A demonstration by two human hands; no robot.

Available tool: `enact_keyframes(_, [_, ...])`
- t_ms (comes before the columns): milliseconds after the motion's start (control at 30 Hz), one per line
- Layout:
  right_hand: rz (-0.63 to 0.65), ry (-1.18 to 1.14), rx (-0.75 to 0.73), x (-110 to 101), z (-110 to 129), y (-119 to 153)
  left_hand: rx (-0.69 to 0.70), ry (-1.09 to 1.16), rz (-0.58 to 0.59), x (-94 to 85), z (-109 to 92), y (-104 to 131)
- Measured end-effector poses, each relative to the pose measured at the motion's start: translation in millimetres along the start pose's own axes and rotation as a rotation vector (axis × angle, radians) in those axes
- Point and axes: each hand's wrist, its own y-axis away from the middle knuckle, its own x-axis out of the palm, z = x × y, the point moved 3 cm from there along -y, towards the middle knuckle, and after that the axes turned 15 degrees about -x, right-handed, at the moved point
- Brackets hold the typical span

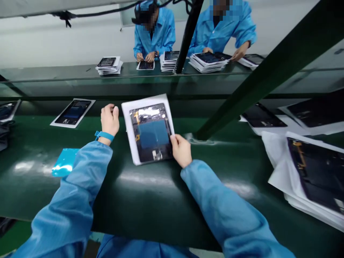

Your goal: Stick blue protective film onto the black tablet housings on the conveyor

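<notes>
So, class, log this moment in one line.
right hand: gripping white sheet bearing flat blue-and-black rectangular panel | left hand: apart from both

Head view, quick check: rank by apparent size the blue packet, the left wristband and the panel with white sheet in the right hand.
1. Panel with its white sheet, in the right hand
2. Blue packet
3. Wristband, clearly smallest
</notes>
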Motion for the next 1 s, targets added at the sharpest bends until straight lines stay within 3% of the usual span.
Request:
enact_keyframes(67, [-0.044, 0.084, 0.088, -6, -16, -50, -0.176, -0.082, 0.059, 26.6, 7, -11])
enact_keyframes(167, [-0.068, 0.192, 0.281, -17, -44, -111, -0.256, -0.157, 0.116, 66.7, 12, -12])
enact_keyframes(300, [-0.047, 0.296, 0.537, -24, -77, -146, -0.324, -0.218, 0.156, 95.8, 9, -11])
enact_keyframes(400, [-0.037, 0.359, 0.606, -23, -89, -148, -0.346, -0.225, 0.195, 102.6, 4, -18])
enact_keyframes(567, [-0.034, 0.421, 0.499, -16, -82, -138, -0.401, -0.200, 0.225, 111.2, -3, -25])
enact_keyframes(700, [-0.050, 0.428, 0.302, -7, -55, -125, -0.478, -0.137, 0.221, 115.0, -4, -31])
enact_keyframes(833, [0.010, 0.295, 0.139, 12, -16, -105, -0.553, -0.016, 0.224, 109.8, 0, -40])
enact_keyframes(1000, [0.086, -0.006, 0.135, 44, 23, -71, -0.540, 0.209, 0.275, 90.5, 11, -58])
